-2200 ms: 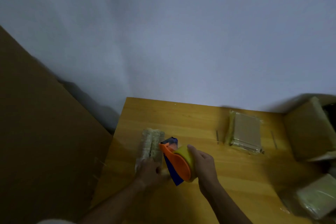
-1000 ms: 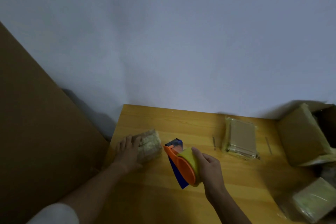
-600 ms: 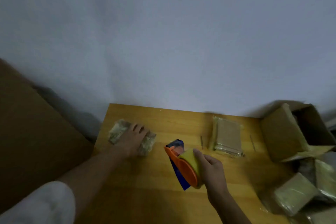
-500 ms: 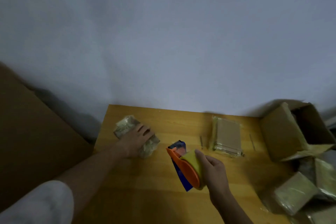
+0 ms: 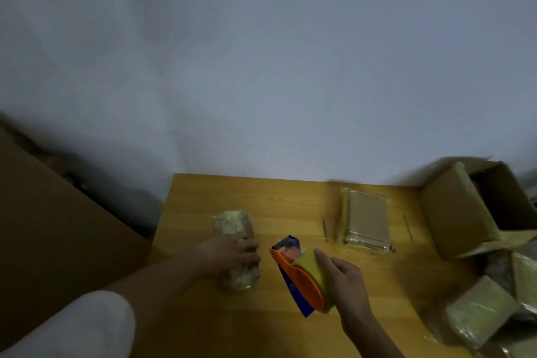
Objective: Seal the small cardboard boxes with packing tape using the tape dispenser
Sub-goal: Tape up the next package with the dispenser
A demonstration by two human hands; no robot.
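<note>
A small tape-wrapped cardboard box (image 5: 232, 227) lies on the wooden table (image 5: 290, 200), left of the middle, its long side running away from me. My left hand (image 5: 229, 253) rests on its near half with the fingers laid across it. My right hand (image 5: 345, 279) grips the tape dispenser (image 5: 302, 276), an orange and blue frame with a yellow tape roll, held just above the table to the right of the box. A second taped box (image 5: 367, 221) lies flat further right.
A large open carton (image 5: 453, 212) stands at the table's right end. Several taped boxes (image 5: 482, 311) are piled below it at the right. A big brown cardboard sheet (image 5: 58, 241) leans left of the table. A pale wall rises behind.
My left hand slid the small box to the left edge, then turned it and drew it back toward the middle. The dispenser in my right hand stayed almost still.
</note>
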